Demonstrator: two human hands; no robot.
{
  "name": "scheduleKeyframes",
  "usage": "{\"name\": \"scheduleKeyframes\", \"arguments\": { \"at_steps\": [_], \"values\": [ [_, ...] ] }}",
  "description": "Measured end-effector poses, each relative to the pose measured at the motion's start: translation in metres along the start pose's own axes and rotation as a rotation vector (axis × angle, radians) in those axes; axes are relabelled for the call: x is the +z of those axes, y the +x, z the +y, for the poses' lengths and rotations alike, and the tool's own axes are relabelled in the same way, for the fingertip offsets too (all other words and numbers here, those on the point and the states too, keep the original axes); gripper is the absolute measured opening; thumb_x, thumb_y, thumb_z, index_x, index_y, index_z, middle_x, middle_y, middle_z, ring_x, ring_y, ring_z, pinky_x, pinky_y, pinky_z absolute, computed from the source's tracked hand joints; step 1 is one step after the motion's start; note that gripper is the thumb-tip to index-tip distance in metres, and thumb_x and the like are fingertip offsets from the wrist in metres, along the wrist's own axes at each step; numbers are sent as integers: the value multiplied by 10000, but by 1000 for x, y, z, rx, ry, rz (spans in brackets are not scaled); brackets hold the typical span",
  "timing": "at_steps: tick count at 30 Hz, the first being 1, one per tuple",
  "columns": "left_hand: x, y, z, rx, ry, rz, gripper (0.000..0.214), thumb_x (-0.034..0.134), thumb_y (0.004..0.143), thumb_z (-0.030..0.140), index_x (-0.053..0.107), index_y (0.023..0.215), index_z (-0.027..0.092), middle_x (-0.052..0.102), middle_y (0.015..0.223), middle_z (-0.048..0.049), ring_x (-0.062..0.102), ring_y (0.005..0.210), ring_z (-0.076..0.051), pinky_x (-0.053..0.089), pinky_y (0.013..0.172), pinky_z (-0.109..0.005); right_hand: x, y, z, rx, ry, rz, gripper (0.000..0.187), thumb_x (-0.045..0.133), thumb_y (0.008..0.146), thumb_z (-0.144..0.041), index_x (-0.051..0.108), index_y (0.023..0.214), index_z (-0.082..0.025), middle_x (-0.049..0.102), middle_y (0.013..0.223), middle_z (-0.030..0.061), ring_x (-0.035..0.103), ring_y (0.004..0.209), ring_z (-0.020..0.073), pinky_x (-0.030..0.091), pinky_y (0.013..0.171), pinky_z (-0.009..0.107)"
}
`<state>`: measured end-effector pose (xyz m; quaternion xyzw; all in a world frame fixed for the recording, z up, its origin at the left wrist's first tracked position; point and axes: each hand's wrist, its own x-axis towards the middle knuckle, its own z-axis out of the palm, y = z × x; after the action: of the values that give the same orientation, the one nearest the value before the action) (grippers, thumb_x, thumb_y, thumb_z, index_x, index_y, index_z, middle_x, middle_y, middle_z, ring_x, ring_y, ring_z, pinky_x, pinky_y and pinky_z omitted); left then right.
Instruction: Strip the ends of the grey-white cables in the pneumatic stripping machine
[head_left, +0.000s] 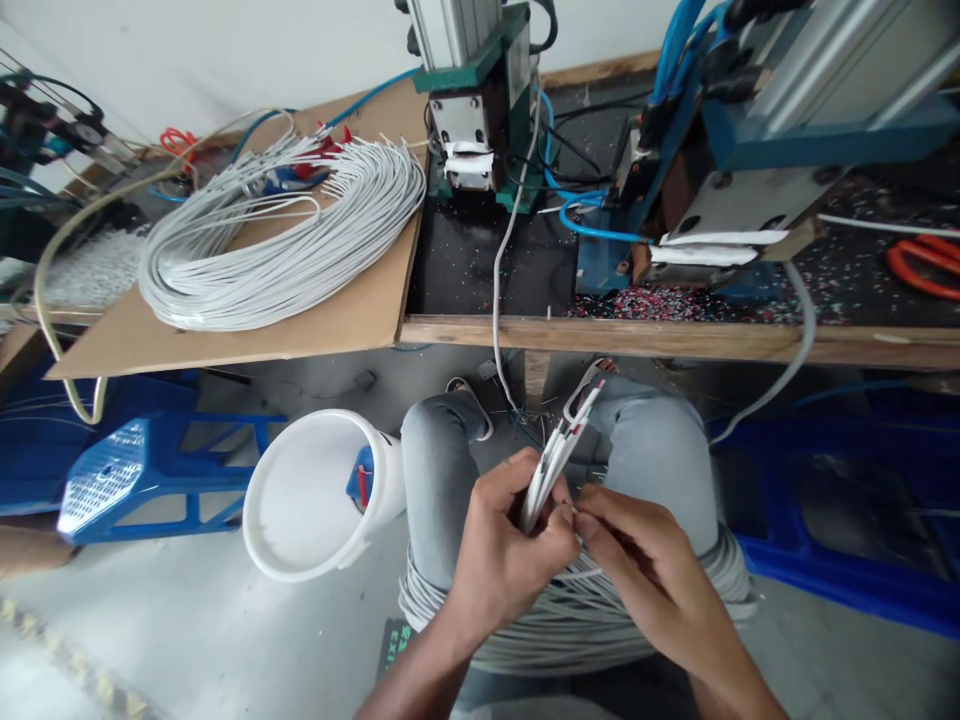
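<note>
My left hand (501, 545) is closed around a small bunch of white cable ends (561, 448) that point up and away over my knees. My right hand (637, 555) is pinched at the base of that bunch, fingertips touching the cables beside my left thumb. The cables belong to a coil of white cable (577, 615) lying across my lap. The bared tips show red and pale cores.
A second large coil of white cable (281, 235) lies on cardboard (225, 335) on the workbench. Two pneumatic press machines (480, 110) (742, 170) stand behind the bench edge (675, 338). A white bucket (315, 495) and blue stool (142, 470) are on the floor left. Orange scissors (926, 265) lie far right.
</note>
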<state>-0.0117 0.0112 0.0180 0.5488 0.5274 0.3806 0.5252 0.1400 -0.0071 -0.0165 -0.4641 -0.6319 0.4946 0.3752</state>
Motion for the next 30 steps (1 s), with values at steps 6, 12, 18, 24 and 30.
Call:
{"name": "scheduleKeyframes", "arguments": {
  "at_steps": [6, 12, 18, 24, 30],
  "values": [
    [-10, 7, -1, 79, 90, -172, 163, 567, 687, 13, 564, 694, 176, 445, 634, 49, 368, 540, -88, 281, 502, -222, -20, -2, -3, -45, -223, -152, 159, 505, 927, -251, 582, 788, -262, 610, 657, -36, 582, 586, 138, 467, 540, 265],
    [-15, 9, -8, -51, 44, -317, 157, 573, 706, 25, 596, 699, 180, 465, 628, 40, 335, 523, -89, 250, 470, -225, -31, 0, -3, -173, -374, -190, 128, 529, 912, -265, 622, 828, -293, 661, 690, -33, 635, 618, 158, 520, 579, 273],
    [13, -5, -23, -97, -317, 143, 161, 654, 862, 239, 609, 722, 173, 457, 589, 49, 347, 517, -87, 310, 483, -220, 21, -3, 9, 20, 26, 279, 160, 506, 926, -254, 652, 859, -261, 571, 617, -51, 524, 508, 109, 414, 489, 247],
    [29, -15, -34, -157, -381, 266, 178, 670, 880, 282, 621, 751, 170, 455, 606, 51, 351, 530, -81, 320, 480, -202, 52, -8, 14, 61, 117, 502, 197, 504, 918, -266, 701, 919, -280, 679, 717, -19, 623, 614, 152, 501, 540, 252],
    [21, -10, -28, -192, -455, 134, 199, 696, 871, 334, 595, 811, 173, 459, 634, 53, 339, 523, -68, 299, 466, -190, 43, -6, 13, 20, 56, 490, 170, 527, 900, -247, 693, 880, -279, 613, 629, -42, 562, 520, 131, 472, 500, 245]
  ]
}}
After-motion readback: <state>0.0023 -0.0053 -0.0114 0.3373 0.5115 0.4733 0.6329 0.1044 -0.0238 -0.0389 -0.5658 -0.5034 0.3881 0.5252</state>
